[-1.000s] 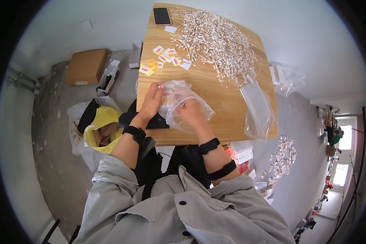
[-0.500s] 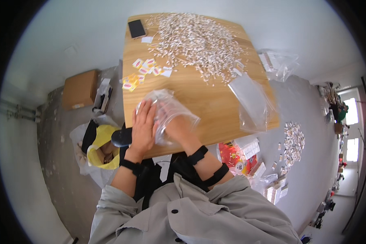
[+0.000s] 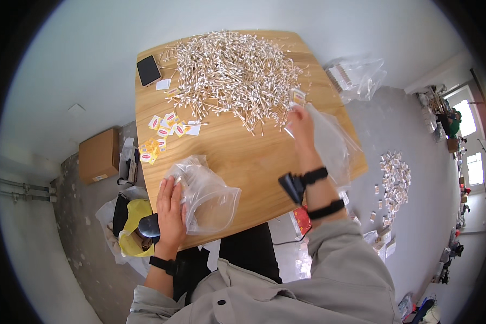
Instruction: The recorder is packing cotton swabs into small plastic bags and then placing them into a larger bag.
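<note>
A crumpled clear plastic bag lies puffed at the lower left of the frame. Another clear plastic bag, flat and empty-looking, lies right of centre.

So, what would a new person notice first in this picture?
First, the big heap of small white sticks covering the far half of the wooden table. Next, the left hand resting on a crumpled clear plastic bag at the near edge, while the right hand reaches toward the heap.

Your wooden table and its load

Around the heap of white sticks: a dark phone to its left, small packets below-left, clear bags nearer you.
</note>
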Demonstrator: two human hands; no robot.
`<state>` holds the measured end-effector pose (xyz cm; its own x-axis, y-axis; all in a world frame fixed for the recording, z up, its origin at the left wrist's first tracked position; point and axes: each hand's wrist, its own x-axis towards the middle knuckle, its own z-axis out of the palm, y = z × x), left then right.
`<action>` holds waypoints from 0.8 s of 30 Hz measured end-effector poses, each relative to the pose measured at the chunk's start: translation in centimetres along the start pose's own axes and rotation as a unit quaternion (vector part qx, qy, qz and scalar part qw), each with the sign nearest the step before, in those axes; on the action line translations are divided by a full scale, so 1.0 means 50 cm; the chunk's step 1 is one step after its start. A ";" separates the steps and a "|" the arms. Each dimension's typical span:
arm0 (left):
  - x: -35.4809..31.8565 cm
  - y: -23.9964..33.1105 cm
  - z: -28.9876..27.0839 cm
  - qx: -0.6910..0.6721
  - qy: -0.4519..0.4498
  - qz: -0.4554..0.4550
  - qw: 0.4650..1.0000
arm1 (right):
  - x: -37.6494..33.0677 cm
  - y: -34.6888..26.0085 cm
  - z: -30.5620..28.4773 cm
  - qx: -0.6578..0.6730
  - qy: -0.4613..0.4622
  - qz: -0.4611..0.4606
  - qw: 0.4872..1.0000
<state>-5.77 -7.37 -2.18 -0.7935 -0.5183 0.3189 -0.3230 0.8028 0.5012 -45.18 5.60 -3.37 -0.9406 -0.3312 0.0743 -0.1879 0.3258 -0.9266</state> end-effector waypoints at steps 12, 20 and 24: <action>-0.009 0.017 -0.066 -0.061 -0.017 -0.035 0.997 | 0.256 0.132 -0.002 -0.448 0.044 -0.014 0.893; -0.025 0.133 -0.088 0.004 0.041 -0.113 0.993 | 0.184 0.057 -0.028 0.038 0.011 0.060 0.997; 0.003 0.113 -0.060 0.052 0.076 -0.118 0.989 | -0.001 -0.087 -0.100 0.311 -0.089 0.138 0.936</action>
<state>-6.19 -3.78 3.11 -0.6049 -0.7271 0.3248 -0.5478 0.6759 0.4930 -45.73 8.60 2.51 -0.8570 -0.4706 -0.2101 0.3080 -0.1407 -0.9409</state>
